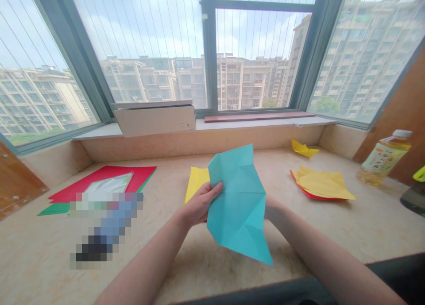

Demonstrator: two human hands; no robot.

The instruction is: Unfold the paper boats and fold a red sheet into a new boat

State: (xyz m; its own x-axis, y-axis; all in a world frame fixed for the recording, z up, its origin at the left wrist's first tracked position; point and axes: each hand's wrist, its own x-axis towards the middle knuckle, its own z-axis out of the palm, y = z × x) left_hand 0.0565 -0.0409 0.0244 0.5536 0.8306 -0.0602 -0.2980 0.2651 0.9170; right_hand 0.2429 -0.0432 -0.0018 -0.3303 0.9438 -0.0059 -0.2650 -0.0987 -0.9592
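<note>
- Stone counter (186,274) with yellow paper (195,183) just behind the hands
- Left hand (199,203) grips folded blue paper (241,203) by its edge, fingers closed
- Right hand (272,209) behind the sheet, fingers hidden

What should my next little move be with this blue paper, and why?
Probably lay the creased teal origami paper flat on the counter: your left hand grips one edge, your right hand is mostly hidden behind the sheet, and its lower tip hangs unsupported.
</note>
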